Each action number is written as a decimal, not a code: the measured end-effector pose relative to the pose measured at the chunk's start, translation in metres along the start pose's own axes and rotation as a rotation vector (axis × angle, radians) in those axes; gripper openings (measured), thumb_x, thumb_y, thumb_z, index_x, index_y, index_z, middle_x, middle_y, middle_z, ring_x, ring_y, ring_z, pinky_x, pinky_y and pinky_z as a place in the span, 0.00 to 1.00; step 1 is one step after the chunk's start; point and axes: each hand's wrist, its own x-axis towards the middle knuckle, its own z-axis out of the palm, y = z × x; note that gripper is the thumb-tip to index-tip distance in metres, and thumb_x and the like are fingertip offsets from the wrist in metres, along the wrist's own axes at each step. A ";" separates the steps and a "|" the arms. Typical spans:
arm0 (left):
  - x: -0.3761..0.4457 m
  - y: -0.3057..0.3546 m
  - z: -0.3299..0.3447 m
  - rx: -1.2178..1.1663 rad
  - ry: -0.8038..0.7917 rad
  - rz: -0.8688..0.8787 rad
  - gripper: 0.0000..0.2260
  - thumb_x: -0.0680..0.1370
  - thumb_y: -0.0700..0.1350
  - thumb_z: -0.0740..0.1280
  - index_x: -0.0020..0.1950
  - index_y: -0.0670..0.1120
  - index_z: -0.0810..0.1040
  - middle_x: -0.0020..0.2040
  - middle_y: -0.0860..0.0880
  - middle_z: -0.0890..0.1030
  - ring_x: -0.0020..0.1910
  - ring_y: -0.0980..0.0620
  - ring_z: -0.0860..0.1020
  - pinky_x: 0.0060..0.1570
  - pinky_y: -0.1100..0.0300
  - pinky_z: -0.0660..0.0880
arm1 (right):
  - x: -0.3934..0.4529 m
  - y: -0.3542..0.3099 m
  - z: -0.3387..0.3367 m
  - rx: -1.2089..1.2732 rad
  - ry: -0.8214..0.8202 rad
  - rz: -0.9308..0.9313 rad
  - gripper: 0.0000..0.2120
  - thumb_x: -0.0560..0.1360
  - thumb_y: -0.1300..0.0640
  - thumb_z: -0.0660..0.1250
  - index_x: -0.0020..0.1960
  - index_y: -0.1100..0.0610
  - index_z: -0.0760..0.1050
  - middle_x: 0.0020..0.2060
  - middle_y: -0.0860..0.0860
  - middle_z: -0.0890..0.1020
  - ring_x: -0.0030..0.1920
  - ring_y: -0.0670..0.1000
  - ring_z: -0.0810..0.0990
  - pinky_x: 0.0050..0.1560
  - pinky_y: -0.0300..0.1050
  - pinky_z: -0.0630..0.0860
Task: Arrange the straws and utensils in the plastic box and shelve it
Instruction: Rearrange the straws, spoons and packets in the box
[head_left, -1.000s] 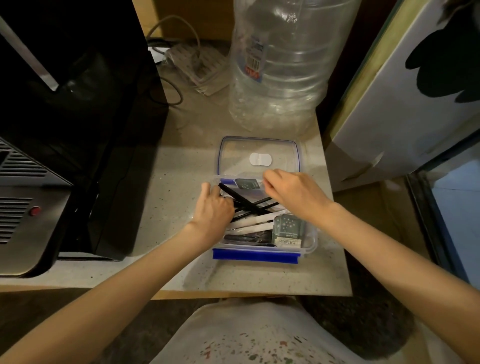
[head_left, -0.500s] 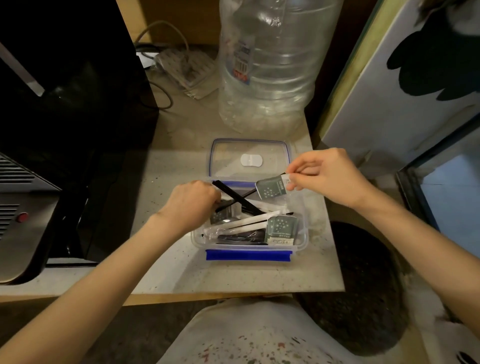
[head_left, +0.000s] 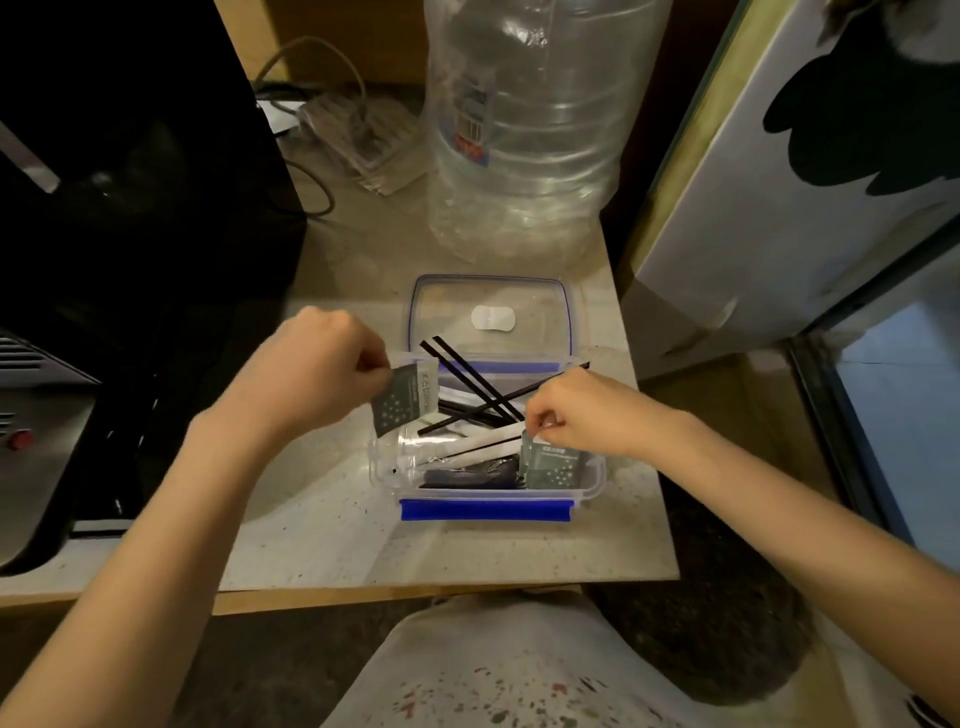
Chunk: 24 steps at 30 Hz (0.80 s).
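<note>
A clear plastic box (head_left: 387, 467) with a blue front clip (head_left: 484, 510) sits on the speckled counter, its lid (head_left: 491, 299) folded open behind it. Inside lie black straws (head_left: 470, 379) crossed diagonally, a white paper-wrapped straw (head_left: 488, 441) and dark utensils at the bottom. My left hand (head_left: 306, 374) pinches a grey-green sachet (head_left: 402, 397) by its top corner above the box's left edge. My right hand (head_left: 582, 410) pinches a second grey-green sachet (head_left: 553, 465) standing at the box's right front corner.
A large clear water bottle (head_left: 524, 130) stands right behind the lid. A black appliance (head_left: 130, 208) fills the left side, with cables and a power strip (head_left: 358, 135) at the back. A white panel (head_left: 779, 182) leans at the right. The counter's front edge (head_left: 415, 592) runs below the box.
The sachet that my right hand lifted has passed to my left hand, now at the box's left edge. My right hand dropped to the right front corner and took the second sachet.
</note>
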 end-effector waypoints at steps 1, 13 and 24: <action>-0.004 0.002 -0.002 -0.075 -0.025 -0.004 0.04 0.76 0.42 0.66 0.46 0.44 0.80 0.32 0.55 0.76 0.31 0.62 0.76 0.31 0.72 0.71 | 0.001 -0.001 0.003 -0.043 0.019 -0.016 0.08 0.76 0.60 0.66 0.53 0.55 0.80 0.49 0.51 0.83 0.48 0.48 0.80 0.50 0.41 0.77; 0.010 0.057 0.082 -0.908 -0.385 -0.181 0.04 0.73 0.36 0.70 0.42 0.44 0.77 0.35 0.47 0.83 0.33 0.58 0.82 0.37 0.71 0.76 | -0.014 0.013 -0.021 -0.167 0.179 0.044 0.14 0.76 0.53 0.66 0.61 0.49 0.76 0.52 0.48 0.80 0.53 0.45 0.75 0.48 0.40 0.71; 0.017 0.078 0.107 -0.508 -0.404 0.026 0.06 0.72 0.46 0.72 0.38 0.45 0.81 0.35 0.50 0.80 0.35 0.55 0.76 0.39 0.62 0.75 | -0.021 0.010 0.000 -0.160 0.164 0.043 0.17 0.76 0.52 0.63 0.65 0.51 0.73 0.54 0.51 0.78 0.54 0.47 0.71 0.52 0.43 0.70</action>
